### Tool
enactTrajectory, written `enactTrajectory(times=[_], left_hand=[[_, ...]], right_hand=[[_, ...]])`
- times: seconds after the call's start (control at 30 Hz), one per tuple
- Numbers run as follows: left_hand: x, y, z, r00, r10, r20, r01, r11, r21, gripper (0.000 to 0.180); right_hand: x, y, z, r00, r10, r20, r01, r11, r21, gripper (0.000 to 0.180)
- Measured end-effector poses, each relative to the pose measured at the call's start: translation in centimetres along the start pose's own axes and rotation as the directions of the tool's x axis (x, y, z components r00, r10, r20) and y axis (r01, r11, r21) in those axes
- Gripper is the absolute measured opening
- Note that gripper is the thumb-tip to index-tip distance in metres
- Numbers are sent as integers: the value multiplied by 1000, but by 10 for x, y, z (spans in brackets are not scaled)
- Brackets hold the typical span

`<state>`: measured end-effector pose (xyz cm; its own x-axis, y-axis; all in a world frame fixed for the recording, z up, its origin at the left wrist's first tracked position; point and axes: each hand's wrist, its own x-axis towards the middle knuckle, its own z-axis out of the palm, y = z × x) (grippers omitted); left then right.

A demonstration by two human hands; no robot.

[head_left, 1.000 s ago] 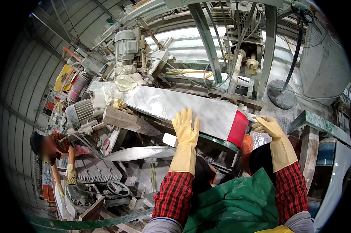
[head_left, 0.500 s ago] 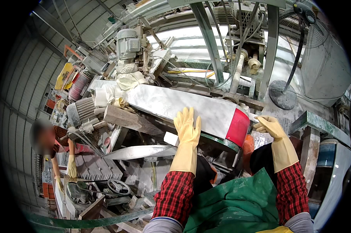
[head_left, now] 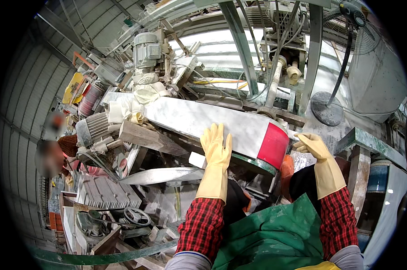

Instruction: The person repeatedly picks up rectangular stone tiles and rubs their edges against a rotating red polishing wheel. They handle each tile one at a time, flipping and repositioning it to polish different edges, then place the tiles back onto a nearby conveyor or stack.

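At the far left, the co-worker (head_left: pixel 67 146) has leaned away: the two gloved hands, which were near the machine with the black handwheel (head_left: pixel 137 217), are not visible to me now. I judge that this does not affect the work in front of me.

Further right, a wooden beam (head_left: pixel 151 138) lies beside the near side of the long green-edged bed (head_left: pixel 269 169), and a slack pale strip (head_left: pixel 163 176) hangs below it. The white band (head_left: pixel 185 112) covers the top of this bed. My left hand (head_left: pixel 217 146) rests flat over its near edge, fingers stretched and close together, clamped on nothing.

At the rounded right end, the red section (head_left: pixel 274 140) now shows more of itself, and its border has come closer to the left hand. For me this suggests that the band is travelling slowly leftward.

My right hand (head_left: pixel 318 150) is just beside this end, fingers bent inward; whether they grip something, I am not able to say.
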<state>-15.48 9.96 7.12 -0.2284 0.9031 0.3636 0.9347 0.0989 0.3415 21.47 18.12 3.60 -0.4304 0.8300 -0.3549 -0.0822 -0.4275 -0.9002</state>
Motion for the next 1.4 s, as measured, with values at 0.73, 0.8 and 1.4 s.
enactTrajectory(times=[0.73, 0.8, 1.4], left_hand=[[2, 2, 0, 999, 25, -37, -25, 1000, 3, 54], [2, 3, -1, 1000, 17, -23, -17, 1000, -7, 54], [2, 3, -2, 1000, -2, 17, 2, 1000, 24, 54]], right_hand=[[4, 8, -10, 1000, 0, 9, 0, 1000, -5, 52], [3, 7, -9, 1000, -2, -1, 2, 1000, -3, 52], [-2, 3, -4, 1000, -11, -26, 10, 1000, -29, 52]])
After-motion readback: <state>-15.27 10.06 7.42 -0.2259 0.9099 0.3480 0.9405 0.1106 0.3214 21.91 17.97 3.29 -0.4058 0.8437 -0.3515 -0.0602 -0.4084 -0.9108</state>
